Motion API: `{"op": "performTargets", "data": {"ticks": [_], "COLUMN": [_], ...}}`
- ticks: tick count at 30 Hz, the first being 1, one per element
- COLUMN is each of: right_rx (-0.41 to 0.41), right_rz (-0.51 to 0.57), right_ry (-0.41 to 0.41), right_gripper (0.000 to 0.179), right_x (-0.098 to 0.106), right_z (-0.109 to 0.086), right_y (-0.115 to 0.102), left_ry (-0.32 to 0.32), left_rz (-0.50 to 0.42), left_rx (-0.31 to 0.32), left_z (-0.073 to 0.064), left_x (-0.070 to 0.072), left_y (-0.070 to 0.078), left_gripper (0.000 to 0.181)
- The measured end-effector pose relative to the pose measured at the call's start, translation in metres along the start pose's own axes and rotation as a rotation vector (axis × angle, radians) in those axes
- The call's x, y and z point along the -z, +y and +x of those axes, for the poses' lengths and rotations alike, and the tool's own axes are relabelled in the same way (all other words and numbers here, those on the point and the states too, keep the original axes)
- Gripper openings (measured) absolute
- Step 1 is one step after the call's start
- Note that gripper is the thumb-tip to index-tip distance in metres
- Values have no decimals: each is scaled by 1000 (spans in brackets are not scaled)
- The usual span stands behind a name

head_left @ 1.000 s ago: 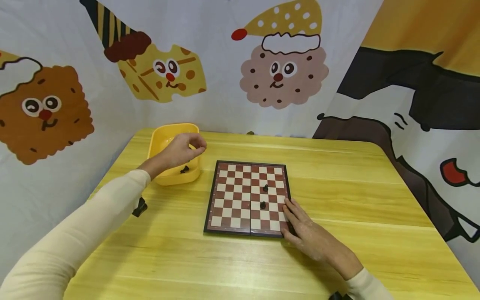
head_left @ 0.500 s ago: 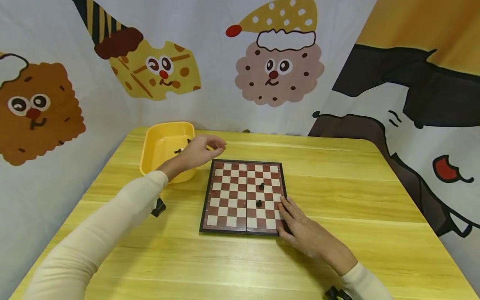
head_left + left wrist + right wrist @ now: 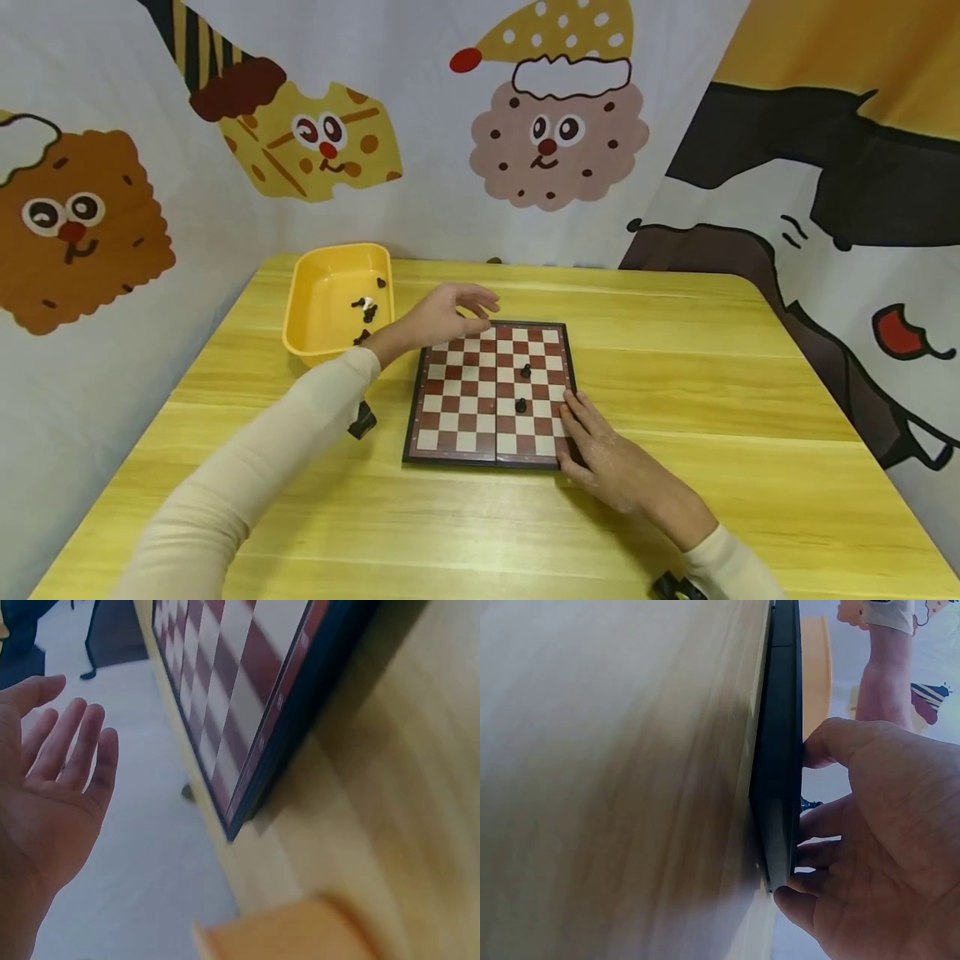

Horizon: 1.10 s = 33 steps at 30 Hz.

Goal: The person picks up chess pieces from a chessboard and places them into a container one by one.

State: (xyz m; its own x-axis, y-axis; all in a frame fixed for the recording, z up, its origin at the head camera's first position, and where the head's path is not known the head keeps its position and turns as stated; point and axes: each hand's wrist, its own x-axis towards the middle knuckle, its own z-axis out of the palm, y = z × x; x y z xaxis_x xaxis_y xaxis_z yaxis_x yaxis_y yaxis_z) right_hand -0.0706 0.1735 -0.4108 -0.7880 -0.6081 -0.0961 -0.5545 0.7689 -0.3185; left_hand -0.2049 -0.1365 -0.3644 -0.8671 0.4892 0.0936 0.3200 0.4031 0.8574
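A folding chessboard (image 3: 458, 421) with brown and white squares lies on the table. Two small black chess pieces stand on its right half, one piece (image 3: 526, 371) farther back and the other piece (image 3: 521, 406) nearer. Over the board's far left part hovers my left hand (image 3: 442, 317). Its palm shows in the left wrist view with loosely bent fingers (image 3: 73, 742) and nothing between them. My right hand (image 3: 615, 471) rests on the board's right edge. Seen from the right wrist, its thumb and fingertips touch the dark side (image 3: 780, 757) of the board.
A yellow plastic bin (image 3: 296, 308) stands left of the board, holding several black pieces (image 3: 369, 313) and a white one (image 3: 367, 302). A curtain (image 3: 435, 167) printed with cartoon figures hangs behind the wooden table (image 3: 675, 333).
My left hand has moved right from above the yellow bin to above the board's far left part, uncovering pieces in the bin. The right hand stays on the board's edge.
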Motion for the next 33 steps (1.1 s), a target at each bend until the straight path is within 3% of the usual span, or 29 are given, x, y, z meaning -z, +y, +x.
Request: {"op": "performTargets", "data": {"ticks": [6, 14, 18, 23, 33], "right_rx": [-2, 3, -3, -4, -2], "right_rz": [47, 72, 70, 75, 86], "right_ry": [-15, -10, -3, 7, 3], "right_gripper": [69, 71, 71, 70, 69], "right_x": [1, 2, 3, 2, 5], "right_z": [2, 2, 1, 1, 0], "right_y": [3, 8, 8, 8, 9], "left_ry": [-193, -267, -267, -215, -121], "left_rz": [-176, -102, -48, 56, 171], "left_rx": [58, 53, 25, 26, 48], "left_z": [-5, -2, 6, 12, 12], "left_x": [-28, -48, -55, -65, -78], "left_y": [-7, -12, -13, -10, -2], "left_gripper": [43, 39, 33, 22, 12]}}
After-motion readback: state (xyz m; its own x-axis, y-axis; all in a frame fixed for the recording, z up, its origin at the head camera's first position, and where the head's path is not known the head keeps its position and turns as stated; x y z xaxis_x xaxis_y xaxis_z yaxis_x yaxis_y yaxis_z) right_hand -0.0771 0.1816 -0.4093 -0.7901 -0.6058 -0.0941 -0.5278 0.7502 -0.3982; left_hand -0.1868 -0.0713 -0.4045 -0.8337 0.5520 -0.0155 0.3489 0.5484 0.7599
